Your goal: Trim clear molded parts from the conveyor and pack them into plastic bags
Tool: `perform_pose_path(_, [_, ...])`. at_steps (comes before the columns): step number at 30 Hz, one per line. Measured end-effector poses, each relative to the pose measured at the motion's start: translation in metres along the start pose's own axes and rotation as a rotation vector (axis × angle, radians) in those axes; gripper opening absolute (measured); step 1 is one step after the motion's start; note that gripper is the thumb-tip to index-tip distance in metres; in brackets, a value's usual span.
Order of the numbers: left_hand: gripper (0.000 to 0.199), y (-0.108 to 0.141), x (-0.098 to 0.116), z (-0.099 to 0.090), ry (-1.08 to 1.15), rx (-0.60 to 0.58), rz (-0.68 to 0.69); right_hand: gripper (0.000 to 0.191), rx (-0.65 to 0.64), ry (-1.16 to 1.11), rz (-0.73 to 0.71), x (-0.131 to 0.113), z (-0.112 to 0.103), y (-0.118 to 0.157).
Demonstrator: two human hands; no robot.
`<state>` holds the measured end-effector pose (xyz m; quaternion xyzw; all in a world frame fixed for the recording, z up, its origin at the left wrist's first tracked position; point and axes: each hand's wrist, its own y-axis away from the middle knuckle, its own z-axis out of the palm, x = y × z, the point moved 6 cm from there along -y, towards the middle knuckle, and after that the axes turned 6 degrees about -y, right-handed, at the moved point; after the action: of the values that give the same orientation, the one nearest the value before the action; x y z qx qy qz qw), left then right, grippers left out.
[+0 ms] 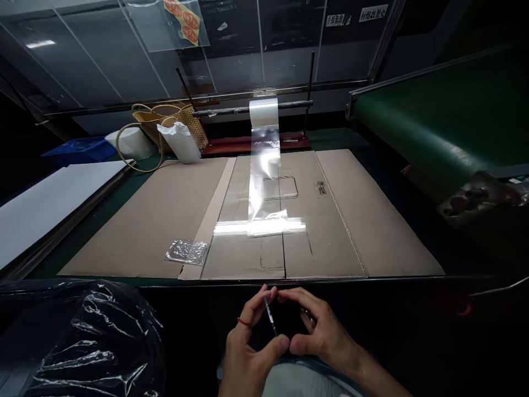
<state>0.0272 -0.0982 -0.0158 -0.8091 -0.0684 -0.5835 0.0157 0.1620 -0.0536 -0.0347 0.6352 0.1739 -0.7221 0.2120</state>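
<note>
Two Chinese wall signs (373, 14) far beyond the hands, unreadable; narrow clear strip (270, 315) pinched between left hand (248, 347) fingertips, right hand (318, 331) curled just beside, contact unclear.

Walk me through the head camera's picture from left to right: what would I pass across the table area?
white board → crinkled plastic packet → clear plastic strip → green belt
</note>
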Motion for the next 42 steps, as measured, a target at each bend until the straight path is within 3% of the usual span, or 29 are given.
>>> perform_pose_path(2, [0.053,-0.006,0.005,0.009,0.192,-0.02,0.011,0.05,-0.031,-0.015,0.016,-0.007,0.003,0.001])
perform_pose_path(4, [0.061,-0.017,0.014,0.016,0.214,-0.103,0.104,0.04,-0.002,-0.016,0.027,-0.015,-0.002,0.001])
perform_pose_path(7, [0.057,-0.05,0.035,0.014,-0.251,-0.149,0.443,0.038,0.126,-0.015,0.06,-0.028,-0.025,0.002])
perform_pose_path(9, [0.037,-0.082,0.043,0.007,-0.634,-0.046,0.621,0.038,0.202,0.064,0.109,-0.038,-0.047,0.002])
perform_pose_path(11, [0.023,-0.119,0.046,-0.001,-0.776,0.015,0.673,0.039,0.222,0.171,0.155,-0.049,-0.064,0.0])
perform_pose_path(13, [0.014,-0.148,0.048,-0.003,-0.878,0.002,0.734,0.041,0.189,0.228,0.173,-0.059,-0.073,-0.004])
perform_pose_path(16, [0.011,-0.166,0.054,0.004,-1.013,-0.076,0.877,0.042,0.105,0.294,0.163,-0.069,-0.076,-0.013])
perform_pose_path(19, [0.017,-0.156,0.058,0.008,-1.109,-0.095,1.003,0.04,0.071,0.423,0.126,-0.076,-0.075,-0.024])
perform_pose_path(23, [0.019,-0.113,0.052,0.006,-1.157,-0.037,1.108,0.038,0.098,0.577,0.029,-0.087,-0.076,-0.041])
perform_pose_path(29, [0.028,-0.046,0.034,-0.007,-1.106,0.123,1.071,0.036,0.028,0.825,-0.071,-0.085,-0.058,-0.069])
perform_pose_path(35, [0.033,-0.035,0.023,-0.013,-0.987,0.209,0.919,0.036,-0.068,1.189,-0.119,-0.066,-0.023,-0.103])
perform_pose_path(42, [0.039,-0.034,0.015,-0.013,-0.986,0.188,0.891,0.034,-0.098,1.283,-0.16,-0.056,-0.01,-0.124])
